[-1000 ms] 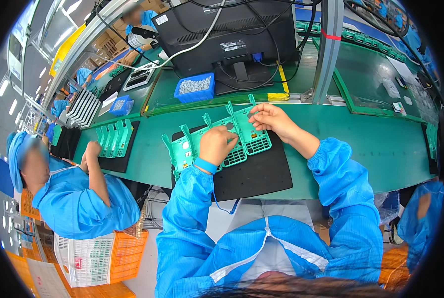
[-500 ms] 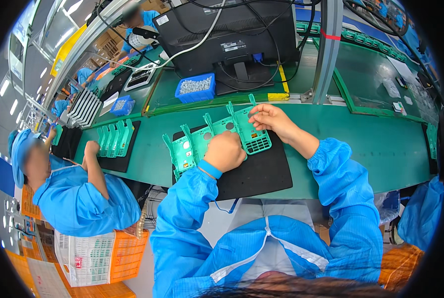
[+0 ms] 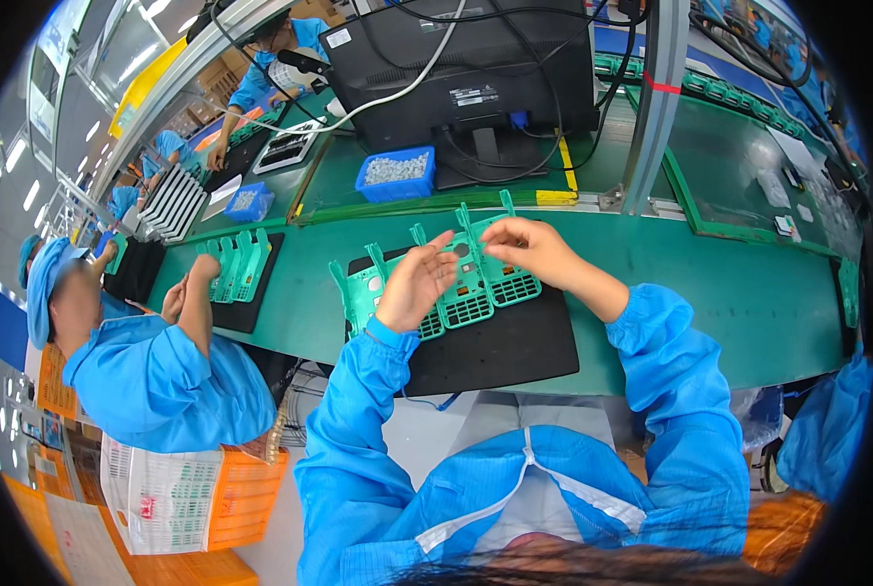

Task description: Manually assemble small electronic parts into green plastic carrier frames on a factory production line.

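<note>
Several green plastic housings [image 3: 468,311], with grid-like near ends and upright tabs at their far ends, lie side by side on a black mat [image 3: 500,354]. Over the middle of this row is my left hand [image 3: 419,283], palm turned to the right and fingers loosely apart, with nothing visible in it. My right hand [image 3: 534,252] hovers above the rightmost housing [image 3: 511,283], thumb and fingers drawn together. Whatever small thing those fingers may hold is too small to make out. My left hand hides part of the housings on the left.
Beyond the row, a blue bin [image 3: 397,176] of small grey-white pieces stands before a monitor [image 3: 466,93] with hanging cables. A metal post [image 3: 654,117] rises to its right. On the left a co-worker [image 3: 163,342] sits at another mat with green housings [image 3: 241,266].
My left hand has lifted off the housings and turned from a closed grip to an open palm. My right hand stays near the right housing, closer to my left hand.
</note>
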{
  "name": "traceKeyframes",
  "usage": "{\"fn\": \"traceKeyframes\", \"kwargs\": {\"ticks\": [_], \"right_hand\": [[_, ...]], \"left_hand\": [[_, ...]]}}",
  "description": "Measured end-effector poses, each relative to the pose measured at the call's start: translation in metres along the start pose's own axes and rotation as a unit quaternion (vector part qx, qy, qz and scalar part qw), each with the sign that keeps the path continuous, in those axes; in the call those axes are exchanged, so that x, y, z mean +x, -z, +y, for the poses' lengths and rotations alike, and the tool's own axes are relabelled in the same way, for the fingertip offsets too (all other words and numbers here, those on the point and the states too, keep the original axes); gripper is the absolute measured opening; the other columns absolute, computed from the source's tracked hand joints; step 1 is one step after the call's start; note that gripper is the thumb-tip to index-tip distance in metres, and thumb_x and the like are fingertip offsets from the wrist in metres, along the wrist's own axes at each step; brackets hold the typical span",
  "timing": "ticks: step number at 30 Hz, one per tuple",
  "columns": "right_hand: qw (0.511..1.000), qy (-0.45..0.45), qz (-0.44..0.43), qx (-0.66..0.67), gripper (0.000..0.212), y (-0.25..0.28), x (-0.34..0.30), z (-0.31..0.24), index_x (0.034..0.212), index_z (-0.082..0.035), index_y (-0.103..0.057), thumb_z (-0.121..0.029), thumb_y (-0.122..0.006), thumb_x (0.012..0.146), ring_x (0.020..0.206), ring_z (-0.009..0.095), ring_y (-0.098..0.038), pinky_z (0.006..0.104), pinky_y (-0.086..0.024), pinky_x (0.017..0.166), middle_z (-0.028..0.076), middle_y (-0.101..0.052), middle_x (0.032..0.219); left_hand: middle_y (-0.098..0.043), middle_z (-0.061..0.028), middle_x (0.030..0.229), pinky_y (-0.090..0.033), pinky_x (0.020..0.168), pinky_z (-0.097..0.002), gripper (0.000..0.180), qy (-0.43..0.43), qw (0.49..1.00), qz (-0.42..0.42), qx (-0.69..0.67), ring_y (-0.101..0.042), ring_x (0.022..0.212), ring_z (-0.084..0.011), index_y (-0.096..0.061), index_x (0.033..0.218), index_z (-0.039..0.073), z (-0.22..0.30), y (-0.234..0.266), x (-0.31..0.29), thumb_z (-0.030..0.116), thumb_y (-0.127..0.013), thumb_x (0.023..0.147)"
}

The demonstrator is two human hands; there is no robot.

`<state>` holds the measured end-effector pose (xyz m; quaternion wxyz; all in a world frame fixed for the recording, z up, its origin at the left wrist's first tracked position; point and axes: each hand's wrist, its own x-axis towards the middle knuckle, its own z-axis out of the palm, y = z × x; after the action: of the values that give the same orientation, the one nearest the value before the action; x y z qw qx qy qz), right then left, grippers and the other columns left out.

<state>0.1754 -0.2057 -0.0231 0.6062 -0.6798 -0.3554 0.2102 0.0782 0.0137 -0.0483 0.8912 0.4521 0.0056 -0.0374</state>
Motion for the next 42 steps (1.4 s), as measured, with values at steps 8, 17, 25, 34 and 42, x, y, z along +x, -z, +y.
{"fn": "traceKeyframes", "kwargs": {"ticks": [8,17,25,34,42], "right_hand": [[0.908,0.273,0.008,-0.319,0.012,-0.023,0.008,-0.011,0.088,-0.009,-0.07,-0.014,-0.067,0.077,0.083,0.027,-0.06,0.0377,-0.049,0.072,0.006,-0.063,0.084],[0.838,0.329,0.029,-0.434,0.014,-0.035,0.006,-0.006,0.085,-0.009,-0.065,-0.013,-0.067,0.072,0.085,0.025,-0.058,0.0377,-0.05,0.07,0.003,-0.061,0.087],[0.829,0.382,0.062,-0.404,0.013,-0.039,0.001,-0.019,0.085,-0.007,-0.061,-0.012,-0.067,0.074,0.084,0.024,-0.059,0.0354,-0.05,0.068,0.006,-0.061,0.087],[0.998,0.057,-0.033,0.014,0.014,-0.033,0.005,-0.008,0.1,-0.003,-0.063,-0.013,-0.062,0.09,0.086,0.01,-0.06,0.0259,-0.05,0.076,0.003,-0.064,0.093],[0.984,-0.033,-0.05,0.169,0.017,-0.034,0.004,-0.001,0.102,-0.002,-0.062,-0.014,-0.064,0.09,0.088,0.011,-0.063,0.0263,-0.052,0.08,0.005,-0.065,0.096]], "left_hand": [[-0.046,-0.0239,0.131,-0.04,0.106,-0.0414,0.061,0.058,0.989,-0.029,-0.131,-0.049,0.121,-0.035,-0.032,0.135,-0.009,-0.008,-0.016,-0.008,0.034,-0.045,0.094],[-0.052,-0.018,0.127,-0.04,0.105,-0.0383,0.058,0.029,0.996,-0.045,-0.071,-0.052,0.118,-0.0273,-0.039,0.134,-0.006,-0.012,-0.025,-0.017,0.036,-0.041,0.094],[-0.052,-0.0174,0.124,-0.043,0.099,-0.0355,0.057,0.003,0.996,-0.022,-0.085,-0.055,0.11,-0.0218,-0.032,0.137,-0.004,-0.015,-0.029,-0.021,0.028,-0.049,0.092],[-0.056,-0.0036,0.104,-0.043,0.081,-0.0239,0.042,-0.077,0.991,0.071,0.089,-0.054,0.092,-0.0102,-0.049,0.125,-0.002,-0.012,-0.019,-0.027,0.018,-0.06,0.09],[-0.051,0.0051,0.084,-0.034,0.06,-0.0181,0.027,-0.178,0.944,0.111,0.253,-0.041,0.067,-0.0024,-0.062,0.107,0.003,-0.014,-0.023,-0.027,0.007,-0.07,0.081]]}}
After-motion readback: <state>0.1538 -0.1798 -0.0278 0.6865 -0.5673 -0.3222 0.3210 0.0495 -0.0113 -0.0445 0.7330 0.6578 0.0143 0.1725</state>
